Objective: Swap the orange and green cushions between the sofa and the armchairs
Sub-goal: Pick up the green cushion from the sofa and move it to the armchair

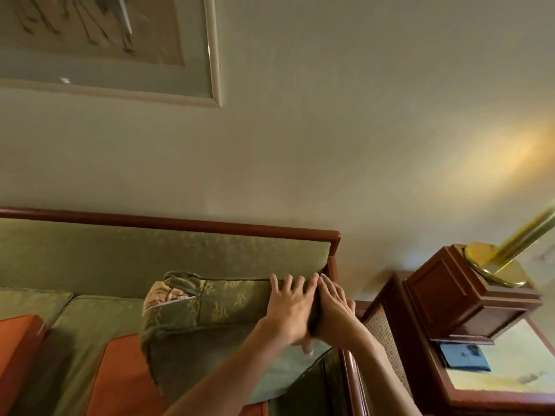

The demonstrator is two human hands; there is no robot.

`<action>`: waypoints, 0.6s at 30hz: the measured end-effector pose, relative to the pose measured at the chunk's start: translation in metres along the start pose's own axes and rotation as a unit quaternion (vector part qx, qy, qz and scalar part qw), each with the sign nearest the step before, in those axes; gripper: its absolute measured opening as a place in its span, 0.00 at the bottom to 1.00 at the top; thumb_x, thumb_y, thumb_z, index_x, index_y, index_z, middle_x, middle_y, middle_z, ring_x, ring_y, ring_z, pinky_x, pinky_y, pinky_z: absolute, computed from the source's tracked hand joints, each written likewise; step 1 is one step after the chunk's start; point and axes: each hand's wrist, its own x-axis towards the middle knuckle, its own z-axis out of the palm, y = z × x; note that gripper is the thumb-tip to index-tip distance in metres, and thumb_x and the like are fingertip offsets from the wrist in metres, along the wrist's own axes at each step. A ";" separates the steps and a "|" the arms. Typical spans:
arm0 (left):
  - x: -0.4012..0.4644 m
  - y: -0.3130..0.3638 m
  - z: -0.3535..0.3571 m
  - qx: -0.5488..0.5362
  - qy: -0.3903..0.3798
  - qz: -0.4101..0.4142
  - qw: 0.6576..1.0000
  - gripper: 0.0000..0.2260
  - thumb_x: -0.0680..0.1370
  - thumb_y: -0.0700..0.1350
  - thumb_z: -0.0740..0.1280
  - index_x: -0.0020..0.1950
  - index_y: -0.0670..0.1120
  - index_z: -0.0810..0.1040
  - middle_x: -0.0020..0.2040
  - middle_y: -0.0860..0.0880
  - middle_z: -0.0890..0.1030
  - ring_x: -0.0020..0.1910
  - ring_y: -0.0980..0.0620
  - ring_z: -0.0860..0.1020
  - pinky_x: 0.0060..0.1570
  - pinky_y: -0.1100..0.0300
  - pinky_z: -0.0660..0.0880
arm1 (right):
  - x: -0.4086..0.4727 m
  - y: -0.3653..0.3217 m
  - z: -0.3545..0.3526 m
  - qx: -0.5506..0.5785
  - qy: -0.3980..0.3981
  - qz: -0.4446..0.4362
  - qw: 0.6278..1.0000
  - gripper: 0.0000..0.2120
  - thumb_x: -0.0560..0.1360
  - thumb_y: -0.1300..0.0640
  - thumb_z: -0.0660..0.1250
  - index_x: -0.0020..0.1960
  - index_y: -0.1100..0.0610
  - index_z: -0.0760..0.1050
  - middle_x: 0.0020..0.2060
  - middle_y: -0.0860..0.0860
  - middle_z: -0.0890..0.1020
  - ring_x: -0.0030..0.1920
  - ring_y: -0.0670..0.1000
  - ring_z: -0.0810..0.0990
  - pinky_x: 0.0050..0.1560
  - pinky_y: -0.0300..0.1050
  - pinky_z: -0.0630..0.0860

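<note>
Hands: left hand (289,304) spread flat on the green cushion (216,313); right hand (333,307) pressed, fingers straight, against its end.
Green cushion: stands at the sofa (90,259) corner, under both palms.
Orange cushions (120,376): lying left of the hands.
Side table (492,394): right of them.

framed picture (105,46) on beige wall (330,115); brass lamp (510,253) beside.

Dim, warm room light with a yellow glow on the wall (495,157) above-right of the hands; soft blur throughout, wide-angle bending at edges.
</note>
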 end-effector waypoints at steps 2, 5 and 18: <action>0.000 0.005 0.004 -0.007 0.012 0.019 1.000 0.64 0.62 0.62 0.81 0.81 0.48 0.38 0.79 0.41 0.56 0.78 0.37 0.54 0.76 0.35 0.44 | -0.003 0.022 0.002 0.022 -0.013 0.009 1.000 0.64 0.64 0.45 0.80 0.80 0.54 0.35 0.80 0.49 0.39 0.79 0.52 0.37 0.77 0.54 0.43; -0.002 0.011 0.009 -0.015 0.021 0.019 1.000 0.60 0.64 0.57 0.81 0.81 0.47 0.42 0.78 0.42 0.58 0.77 0.39 0.55 0.76 0.37 0.45 | -0.010 0.055 0.004 0.074 -0.055 -0.014 0.996 0.66 0.62 0.52 0.82 0.80 0.54 0.35 0.79 0.47 0.39 0.79 0.51 0.37 0.79 0.49 0.45; -0.115 -0.175 -0.010 -0.196 0.098 -0.027 0.975 0.54 0.58 0.60 0.83 0.77 0.60 0.56 0.74 0.56 0.65 0.72 0.51 0.63 0.73 0.54 0.56 | 0.003 -0.079 0.048 0.273 -0.042 -0.150 0.949 0.58 0.59 0.53 0.85 0.77 0.42 0.51 0.69 0.41 0.71 0.68 0.42 0.72 0.65 0.42 0.74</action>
